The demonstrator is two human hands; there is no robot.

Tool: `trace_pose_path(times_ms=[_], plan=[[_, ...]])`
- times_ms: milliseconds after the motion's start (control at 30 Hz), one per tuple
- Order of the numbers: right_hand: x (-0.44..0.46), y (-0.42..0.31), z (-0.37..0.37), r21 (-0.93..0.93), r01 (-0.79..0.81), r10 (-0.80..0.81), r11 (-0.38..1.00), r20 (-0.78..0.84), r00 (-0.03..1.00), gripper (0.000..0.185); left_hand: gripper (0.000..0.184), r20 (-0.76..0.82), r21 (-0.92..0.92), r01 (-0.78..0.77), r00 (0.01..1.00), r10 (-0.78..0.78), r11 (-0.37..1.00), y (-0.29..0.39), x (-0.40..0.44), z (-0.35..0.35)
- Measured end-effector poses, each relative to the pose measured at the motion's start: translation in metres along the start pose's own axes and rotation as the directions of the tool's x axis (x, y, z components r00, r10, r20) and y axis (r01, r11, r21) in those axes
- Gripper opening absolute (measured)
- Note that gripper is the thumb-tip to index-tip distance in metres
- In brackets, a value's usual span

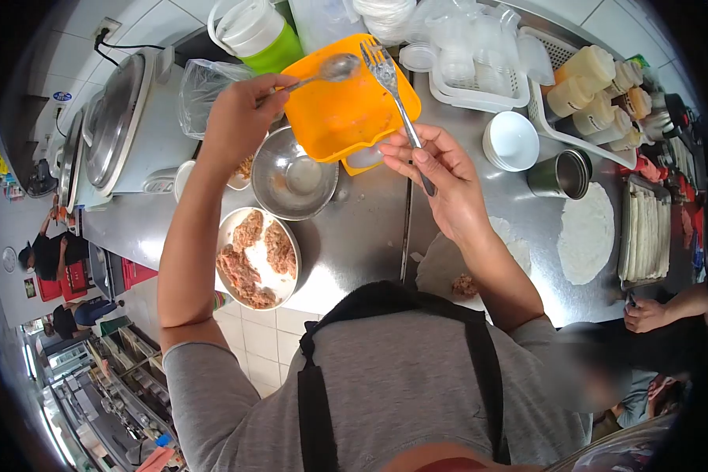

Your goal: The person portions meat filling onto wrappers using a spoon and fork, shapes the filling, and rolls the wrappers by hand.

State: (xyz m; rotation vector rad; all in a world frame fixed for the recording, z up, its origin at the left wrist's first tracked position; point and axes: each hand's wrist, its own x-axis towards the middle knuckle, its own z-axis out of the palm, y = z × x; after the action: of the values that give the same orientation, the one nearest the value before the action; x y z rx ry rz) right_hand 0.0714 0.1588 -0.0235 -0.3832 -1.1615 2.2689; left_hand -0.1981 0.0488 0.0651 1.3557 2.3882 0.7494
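My left hand (244, 116) is closed round the handle of a metal spoon (339, 68), whose bowl hangs over an orange plastic tub (330, 126). In my right hand (444, 177), a fork (387, 79) points up, its tines pale with residue and its handle between thumb and fingers. The tub stands tilted with smears on its inside. Below it is a steel bowl (267, 177). A white round dish (222, 271) with several mounds of minced meat (280, 250) lies nearer my body. Under my right forearm, a lump of filling (464, 285) rests on flattened dough (439, 263).
Another flat dough sheet (588, 236) lies right of a steel cup (554, 175) and stacked white bowls (511, 141). Squeeze bottles (586, 71) fill a white basket at back right. Lidded cookers (118, 118) stand left. A co-worker's hand (647, 315) is at right.
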Motion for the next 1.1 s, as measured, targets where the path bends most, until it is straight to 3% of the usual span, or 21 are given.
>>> trace_pose_path(times_ms=[100, 200, 300, 400, 500, 567, 667, 767, 833, 900, 933, 967, 1067, 1100], plan=[[-0.003, -0.001, 0.001, 0.017, 0.03, -0.03, 0.999, -0.021, 0.999, 0.028, 0.027, -0.065, 0.319, -0.044, 0.996, 0.068, 0.947, 0.012, -0.007, 0.012], [-0.002, 0.001, 0.0, 0.041, 0.073, -0.071, 0.997, -0.04, 0.997, 0.029, 0.027, 0.053, 0.216, -0.064, 0.997, 0.054, 0.974, 0.027, -0.021, 0.017], [-0.001, 0.002, 0.001, 0.038, 0.071, -0.068, 0.997, -0.057, 0.996, 0.029, 0.028, 0.174, 0.064, -0.165, 0.973, 0.152, 0.984, 0.022, -0.028, 0.021], [-0.002, 0.002, 0.007, 0.042, 0.078, -0.075, 0.996, -0.067, 0.995, 0.028, 0.03, 0.319, -0.351, -0.057, 0.931, 0.176, 0.935, 0.004, -0.023, 0.02], [-0.013, -0.007, 0.0, 0.013, 0.102, -0.101, 0.995, -0.065, 0.993, 0.027, 0.031, 0.357, -0.459, 0.194, 0.934, -0.02, 0.867, 0.012, -0.032, 0.001], [-0.031, -0.016, -0.011, -0.043, 0.165, -0.168, 0.985, -0.077, 0.983, 0.028, 0.032, 0.253, -0.499, 0.139, 0.967, -0.01, 0.856, 0.027, -0.049, -0.006], [-0.087, -0.046, -0.046, -0.367, 0.165, -0.229, 0.916, -0.137, 0.964, 0.027, 0.031, 0.199, -0.51, 0.123, 0.98, -0.022, 0.851, 0.045, -0.095, 0.004], [-0.154, -0.054, -0.071, -0.737, 0.198, -0.495, 0.647, -0.208, 0.844, 0.028, 0.028, 0.018, -0.669, -0.101, 0.988, 0.152, 0.736, 0.058, -0.143, 0.062], [-0.201, -0.05, -0.082, -0.766, 0.096, -0.504, 0.635, -0.317, 0.803, 0.024, 0.024, -0.065, -0.561, -0.343, 0.925, 0.373, 0.753, 0.064, -0.18, 0.113], [-0.241, -0.039, -0.097, -0.776, 0.011, -0.506, 0.63, -0.401, 0.764, 0.022, 0.028, 0.125, -0.294, -0.279, 0.937, 0.327, 0.914, 0.073, -0.215, 0.163], [-0.261, -0.024, -0.109, -0.772, -0.03, -0.498, 0.635, -0.439, 0.748, 0.021, 0.032, 0.153, -0.255, -0.374, 0.895, 0.42, 0.891, 0.057, -0.228, 0.205], [-0.277, -0.01, -0.114, -0.764, -0.073, -0.486, 0.641, -0.478, 0.732, 0.021, 0.036, 0.185, -0.22, -0.463, 0.844, 0.503, 0.859, 0.041, -0.236, 0.239], [-0.319, 0.012, -0.107, -0.8, -0.256, -0.448, 0.542, -0.533, 0.718, 0.021, 0.041, 0.255, -0.16, -0.47, 0.83, 0.497, 0.868, 0.038, -0.249, 0.254], [-0.331, 0.019, -0.106, -0.767, -0.277, -0.431, 0.579, -0.577, 0.694, 0.021, 0.038, 0.169, -0.291, -0.444, 0.848, 0.502, 0.848, 0.048, -0.247, 0.239]])
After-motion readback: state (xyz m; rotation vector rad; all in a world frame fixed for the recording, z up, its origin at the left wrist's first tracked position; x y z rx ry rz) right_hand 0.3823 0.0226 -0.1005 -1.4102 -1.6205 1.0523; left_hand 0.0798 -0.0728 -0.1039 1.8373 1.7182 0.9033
